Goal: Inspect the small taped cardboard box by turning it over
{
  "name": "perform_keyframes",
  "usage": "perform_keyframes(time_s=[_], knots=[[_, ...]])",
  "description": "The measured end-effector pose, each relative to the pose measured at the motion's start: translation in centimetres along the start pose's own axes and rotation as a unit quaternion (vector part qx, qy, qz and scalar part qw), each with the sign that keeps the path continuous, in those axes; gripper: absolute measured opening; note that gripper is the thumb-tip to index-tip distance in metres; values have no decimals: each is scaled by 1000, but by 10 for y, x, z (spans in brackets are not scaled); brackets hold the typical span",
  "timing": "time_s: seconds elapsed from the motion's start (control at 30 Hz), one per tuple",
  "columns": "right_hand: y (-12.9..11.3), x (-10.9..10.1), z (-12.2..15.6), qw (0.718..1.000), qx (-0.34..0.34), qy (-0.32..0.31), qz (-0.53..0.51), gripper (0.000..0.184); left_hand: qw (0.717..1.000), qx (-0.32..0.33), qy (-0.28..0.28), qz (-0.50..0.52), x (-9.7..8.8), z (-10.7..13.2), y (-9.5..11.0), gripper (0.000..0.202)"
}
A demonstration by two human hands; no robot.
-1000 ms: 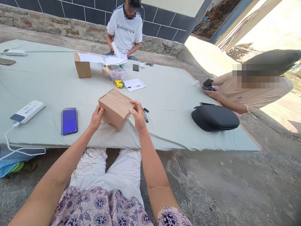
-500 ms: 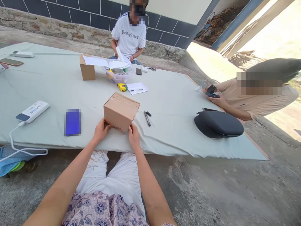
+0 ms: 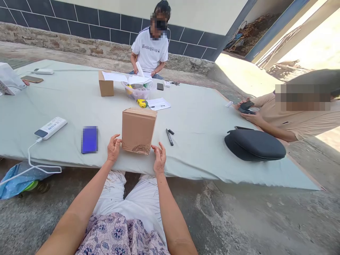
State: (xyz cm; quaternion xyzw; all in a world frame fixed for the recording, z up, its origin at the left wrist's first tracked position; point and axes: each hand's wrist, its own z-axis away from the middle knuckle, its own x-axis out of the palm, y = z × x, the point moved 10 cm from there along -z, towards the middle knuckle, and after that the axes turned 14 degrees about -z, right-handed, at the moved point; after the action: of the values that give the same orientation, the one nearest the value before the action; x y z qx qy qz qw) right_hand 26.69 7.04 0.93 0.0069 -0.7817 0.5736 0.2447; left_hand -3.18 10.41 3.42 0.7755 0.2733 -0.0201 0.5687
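A brown cardboard box (image 3: 138,130) stands on the cloth-covered table in front of me, with dark curved pen lines along the lower part of its near side. My left hand (image 3: 114,148) is beside the box's left side, fingers apart and not wrapped around it. On the other side, my right hand (image 3: 159,158) is open near the lower right corner, fingers raised; whether a fingertip touches the box I cannot tell. An uncapped black marker (image 3: 169,137) lies to the right, its cap (image 3: 171,131) beside it.
A blue pixelated item (image 3: 89,139) and a white power bank (image 3: 51,128) with a cable lie left. Farther back are a second box (image 3: 106,88), a plastic basket (image 3: 138,92) and a yellow tape measure (image 3: 142,103). A black case (image 3: 255,144) sits right. Two people sit at the table.
Both hands have let go of the box and spread outward. The box has turned, its marked side now facing me more upright. The view has shifted slightly, and a white bag shows at far left.
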Motion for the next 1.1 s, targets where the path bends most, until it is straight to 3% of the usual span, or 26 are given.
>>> perform_keyframes(time_s=[0.3, 0.53, 0.8, 0.97, 1.1], knots=[[2, 4, -2, 999, -6, -25, 30, 46, 997, 68, 8, -25, -2, 6, 19, 53], [0, 6, 0, 999, -8, -34, 19, 51, 993, 111, 16, -48, -4, 7, 28, 54], [5, 11, -2, 998, -7, -48, 48, 49, 996, 55, -1, -64, 3, 0, 16, 49], [8, 17, -2, 994, -7, -76, 78, 54, 996, 63, -14, -65, 3, 2, 21, 51], [4, 17, -2, 995, 0, -62, 83, 65, 995, 78, -17, -53, 1, 4, 25, 54]])
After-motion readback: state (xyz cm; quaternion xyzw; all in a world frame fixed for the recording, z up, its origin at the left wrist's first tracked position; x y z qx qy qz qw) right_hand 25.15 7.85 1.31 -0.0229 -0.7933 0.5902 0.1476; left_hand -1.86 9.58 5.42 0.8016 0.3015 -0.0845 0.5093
